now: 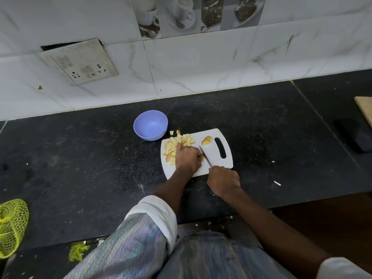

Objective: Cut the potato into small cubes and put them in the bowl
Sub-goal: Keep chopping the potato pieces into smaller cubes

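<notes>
Head view looks down on a dark speckled counter (pixel 80 158) where a white cutting board (pixel 213 168) lies. The left hand (pixel 187 158) rests on the board with its fingers curled over a potato piece, mostly hidden beneath them, beside the blade of a knife (pixel 205 156). The right hand (pixel 223 180) clenches the knife's handle at the board's near edge, the blade angled toward the left hand. Cut potato cubes (pixel 175 143) are heaped at the board's far left corner, a few spilling onto the counter. Some potato slices (pixel 207 140) lie near the handle slot. A blue bowl (pixel 150 125) stands just beyond the cubes, nothing visible inside.
</notes>
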